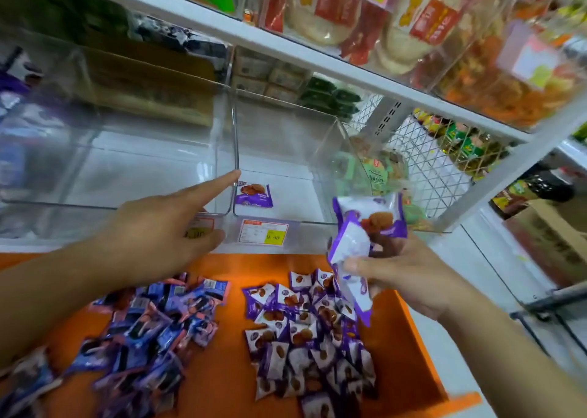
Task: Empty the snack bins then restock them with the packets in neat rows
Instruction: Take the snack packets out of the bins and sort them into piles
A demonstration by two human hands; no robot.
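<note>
Head cam, looking down at two clear acrylic bins on a white shelf. Left bin (111,163) empty; right bin (286,151) holding just one purple biscuit packet (254,195) flat on the floor, near the front-left corner. Left hand (158,227) released, index finger stretched out toward the divider between the bins – gripping nothing. Right hand (409,274) clutching a small bunch of purple-and-white packets (359,243) just in front of the right bin. Below, on the orange surface (228,290) – a heap of purple biscuit packets (308,332) on the right, a heap of darker blue-pink packets (143,332) on the left. Yellow price tag (263,232) on the right bin's front
</note>
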